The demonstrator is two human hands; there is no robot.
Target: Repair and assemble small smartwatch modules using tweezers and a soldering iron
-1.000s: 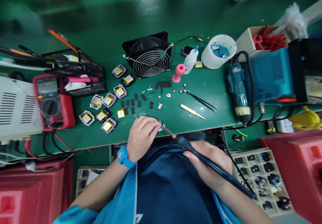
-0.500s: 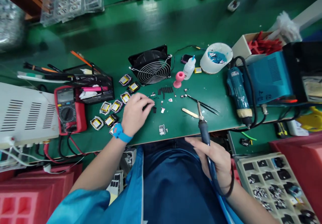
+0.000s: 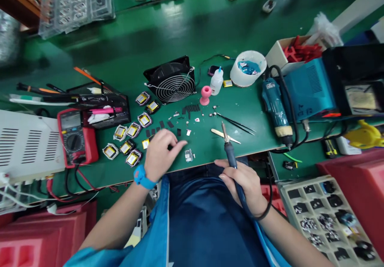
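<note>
My left hand rests on the green bench mat near the front edge, fingers curled in a pinch with a small dark piece showing between thumb and fingers. Just to its right lies a small circuit board. Several black pads lie just beyond the hand. My right hand grips a dark-blue soldering iron with its tip raised and pointing away, above a cream spudger. The iron's cord loops round my wrist.
Left of the pads lie several yellow battery cells, a red multimeter and a black mesh tool tray. Farther back: fan, pink stand, glue bottle, white tub. Right: tweezers, blue driver, parts tray.
My left hand let go of the board, reached out over the black pads, then drew back beside the board. My right hand swung the iron's tip off the board to point away.
</note>
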